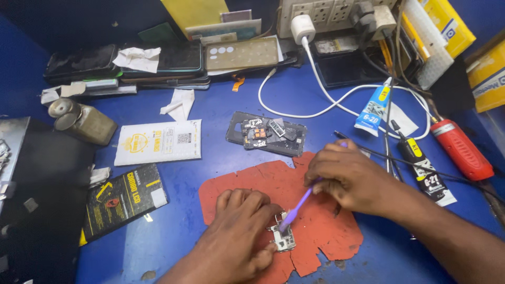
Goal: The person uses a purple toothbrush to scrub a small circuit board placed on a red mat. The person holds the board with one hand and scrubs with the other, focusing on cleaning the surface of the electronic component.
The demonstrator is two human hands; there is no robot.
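My left hand (236, 239) rests on the torn red rubber work mat (321, 231) near the front edge of the blue tabletop (210, 113). Its grip is narrow: the fingers pinch the small silver-and-white circuit board (284, 239) at its left edge and press it flat onto the mat.

My right hand (350, 179) is above the mat's right half. Its grip is closed around the slim purple plastic brush (297, 208), held like a pen. The handle slants down and to the left from my fingers, and its tip touches the top face of the circuit board.

Behind the mat, just beyond its rear edge, an opened dark phone body (267, 134) lies with its inner parts facing up. To the right of my right hand lie a black glue tube (423, 168) and a white-and-blue glue tube (374, 110); further right is a red cylindrical tool (462, 150). A white charging cable (326, 97) loops across the tabletop from a white plug (302, 27) seated in the socket strip (326, 13) at the rear.

On the left side, a white flat pouch (158, 142) and a black flat package with yellow print (123, 200) lie well apart from the mat. A dull metal dispenser bottle (81, 121) lies on its side behind them. Several dark phones (84, 63) are stacked along the rear wall, with crumpled white tissue (138, 57) on top.
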